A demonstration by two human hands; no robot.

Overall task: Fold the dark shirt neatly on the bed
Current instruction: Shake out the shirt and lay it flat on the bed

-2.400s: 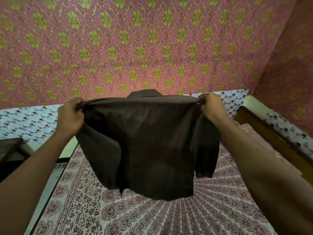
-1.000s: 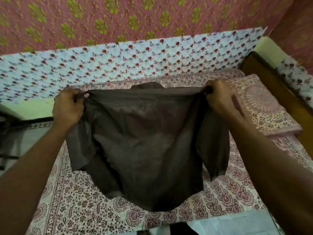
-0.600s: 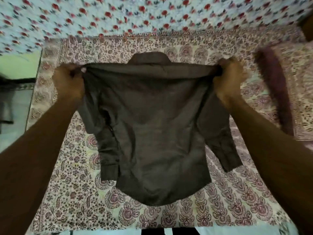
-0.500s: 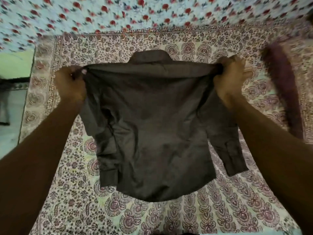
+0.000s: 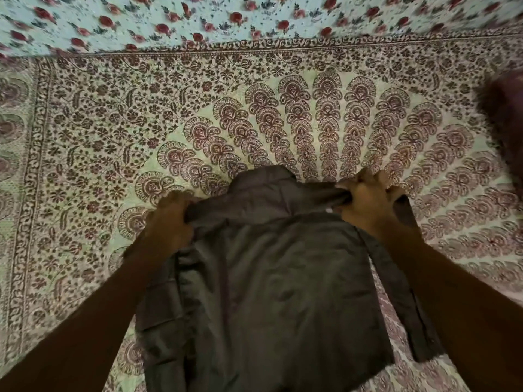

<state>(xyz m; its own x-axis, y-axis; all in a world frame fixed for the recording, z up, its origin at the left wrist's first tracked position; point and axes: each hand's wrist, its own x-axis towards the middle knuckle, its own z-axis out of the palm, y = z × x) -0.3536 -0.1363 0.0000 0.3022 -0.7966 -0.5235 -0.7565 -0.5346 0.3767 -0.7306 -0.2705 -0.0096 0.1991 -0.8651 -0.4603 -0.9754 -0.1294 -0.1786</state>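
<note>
The dark shirt (image 5: 271, 292) lies back-up on the patterned bedsheet (image 5: 113, 137), collar pointing away from me. My left hand (image 5: 171, 222) grips its left shoulder, fingers curled into the cloth. My right hand (image 5: 368, 202) pinches the right shoulder seam. One sleeve is tucked under on the left; the other runs down along my right forearm. The lower hem reaches toward the bottom of the view.
A pale cloth with red flowers (image 5: 198, 21) runs along the far side of the bed. A dark blurred shape (image 5: 506, 123) sits at the right edge. The bed's printed sheet stretches wide to the left and beyond the collar.
The shirt, held up in the air before, has come down onto the bed. My hands have moved closer together and lower, and my view has tilted down at the sheet.
</note>
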